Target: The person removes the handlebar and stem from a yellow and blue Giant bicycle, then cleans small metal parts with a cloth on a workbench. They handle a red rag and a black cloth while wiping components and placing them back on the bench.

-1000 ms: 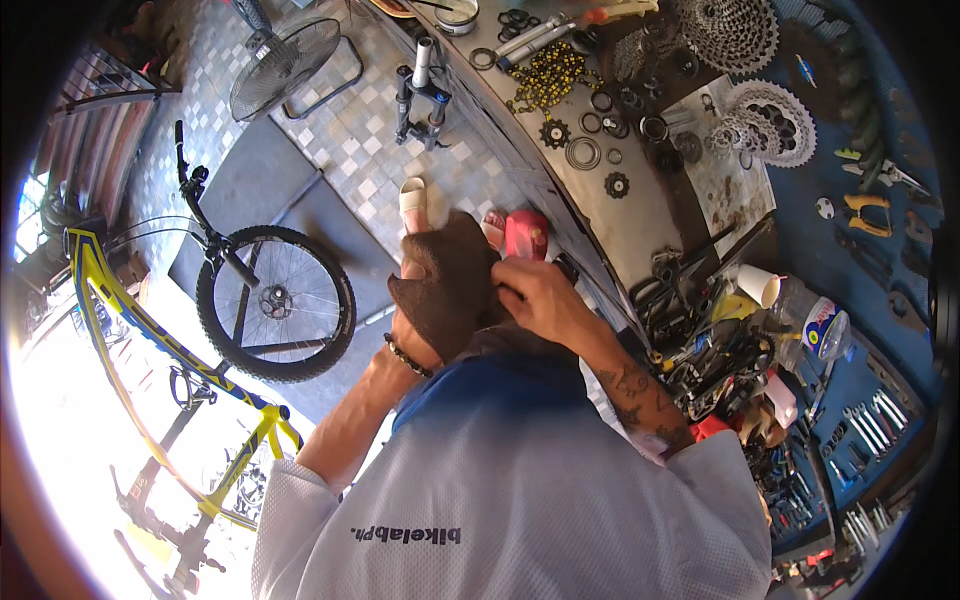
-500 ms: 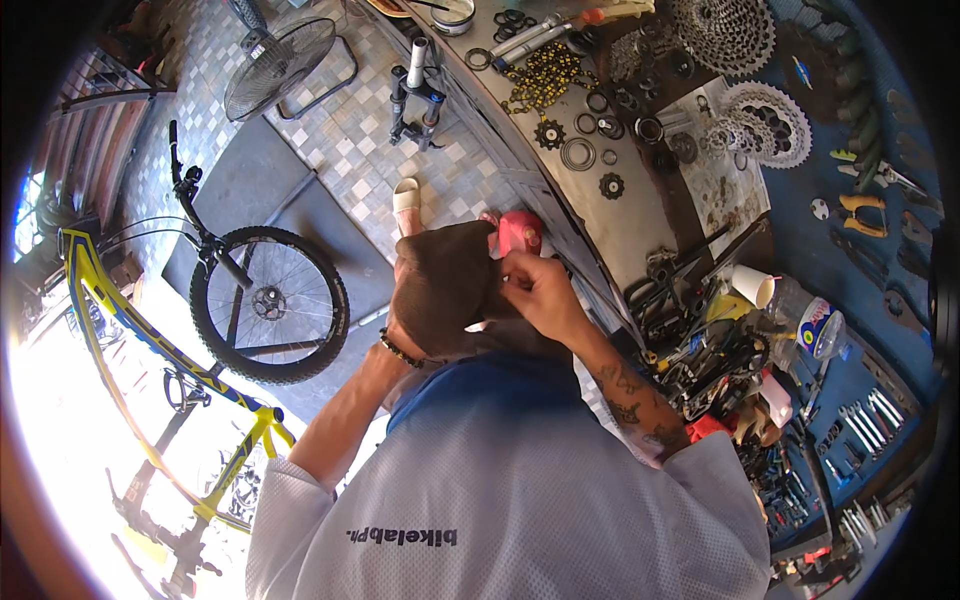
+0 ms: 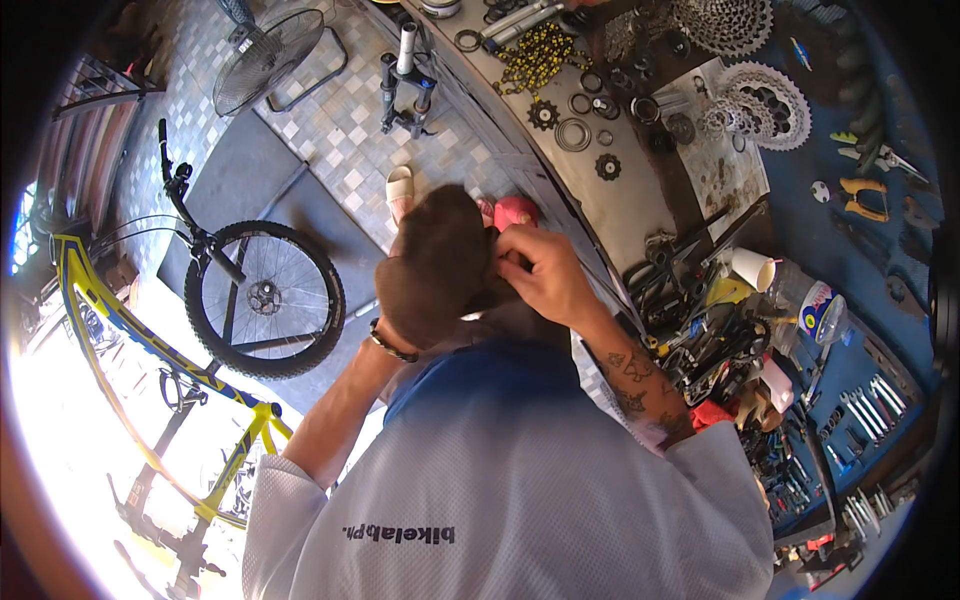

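Observation:
A brown cloth (image 3: 432,270) is bunched in front of my body and drapes over most of my left hand (image 3: 387,328). Only the wrist end of that hand shows, below the cloth, with a dark beaded bracelet; its fingers are hidden. At the cloth's right side, my right hand (image 3: 540,272) has its thumb and forefinger pinched on the edge of the fabric. Whatever lies under or inside the cloth cannot be seen.
To the right, a workbench (image 3: 630,215) carries sprocket cassettes (image 3: 765,105), a yellow-black chain (image 3: 540,62), a paper cup (image 3: 753,269) and tools. On the left are a yellow bike frame (image 3: 120,320), a wheel (image 3: 264,298) and a fan (image 3: 268,62). A suspension fork (image 3: 405,85) stands ahead.
The cloth and both hands have shifted slightly left, and the cloth is bunched into a taller, narrower shape. My right hand still pinches its edge. The view has moved a little.

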Tool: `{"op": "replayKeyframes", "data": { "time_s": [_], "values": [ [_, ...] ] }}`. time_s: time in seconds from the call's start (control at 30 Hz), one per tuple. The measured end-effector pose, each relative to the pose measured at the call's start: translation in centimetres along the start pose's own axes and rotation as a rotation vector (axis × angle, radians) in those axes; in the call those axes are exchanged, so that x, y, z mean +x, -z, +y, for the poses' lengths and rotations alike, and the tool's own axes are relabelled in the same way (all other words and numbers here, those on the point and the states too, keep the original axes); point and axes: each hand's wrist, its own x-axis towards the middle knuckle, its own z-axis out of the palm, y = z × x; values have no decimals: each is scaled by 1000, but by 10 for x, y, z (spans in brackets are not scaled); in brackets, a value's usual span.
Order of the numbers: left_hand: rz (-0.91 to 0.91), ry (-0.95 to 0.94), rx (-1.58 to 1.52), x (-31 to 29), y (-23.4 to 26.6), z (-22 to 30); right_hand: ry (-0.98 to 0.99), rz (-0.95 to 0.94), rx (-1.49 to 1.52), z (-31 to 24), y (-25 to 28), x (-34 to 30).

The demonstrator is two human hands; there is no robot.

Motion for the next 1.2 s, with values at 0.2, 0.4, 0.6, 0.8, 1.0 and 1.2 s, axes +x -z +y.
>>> {"op": "replayKeyframes", "data": {
  "time_s": [0.2,0.4,0.6,0.8,1.0,1.2],
  "values": [
    [-27,-128,449,0,-10,-1,-127,-62,-155,-2,5,0],
    [-81,-127,4,-7,-11,-20,-151,-19,131,8,0,-2],
    [103,-58,63,-38,-34,-54,-570,87,237,14,-12,3],
    [205,105,-97,-59,-58,-60,-258,197,224,-6,0,9],
    [-45,71,136,-39,-38,-41,-81,251,-11,-22,-15,12],
    [-40,133,-550,-18,-50,-29,-195,254,84,-29,-7,7]
  ]
}}
